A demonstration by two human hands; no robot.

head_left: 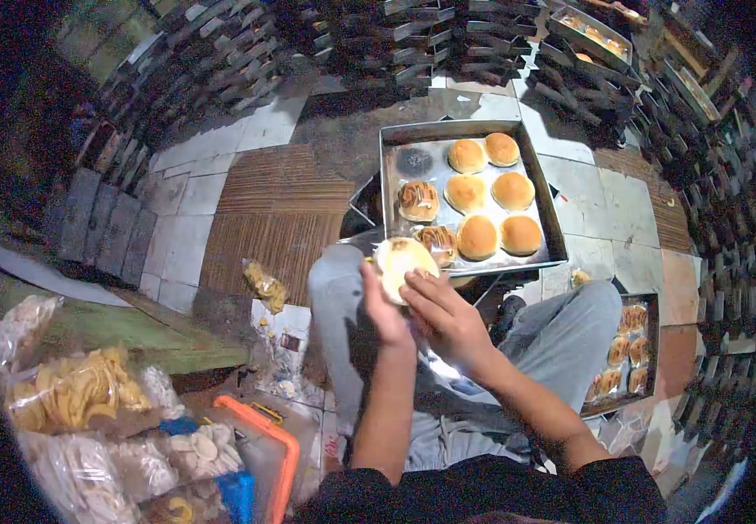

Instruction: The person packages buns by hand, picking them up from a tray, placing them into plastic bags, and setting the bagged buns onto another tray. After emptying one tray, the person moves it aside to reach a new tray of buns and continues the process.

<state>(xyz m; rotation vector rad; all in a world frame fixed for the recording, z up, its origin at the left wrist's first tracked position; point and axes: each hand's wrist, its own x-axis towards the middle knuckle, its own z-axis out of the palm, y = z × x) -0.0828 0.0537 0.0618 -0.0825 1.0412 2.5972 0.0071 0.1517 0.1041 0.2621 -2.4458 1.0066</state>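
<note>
A round bun (402, 261) is between my two hands, its pale flat face turned up with a small brown patch near the top. My left hand (384, 307) is closed around its left side and lower edge. The fingers of my right hand (449, 316) press on its lower right part. Just beyond, a metal tray (549, 210) holds several plain golden buns (478, 237) and two buns with dark drizzled stripes, one of them a striped bun (418, 201). The lower striped bun is partly hidden behind the one in my hands.
On the right is a second tray (655, 349) of striped buns. At lower left lie bags of yellow chip-like pieces (81, 389), pale bagged pieces (207, 450) and an orange-rimmed container (289, 463). Stacked dark trays (386, 52) line the back; another bun tray (592, 35) is upper right.
</note>
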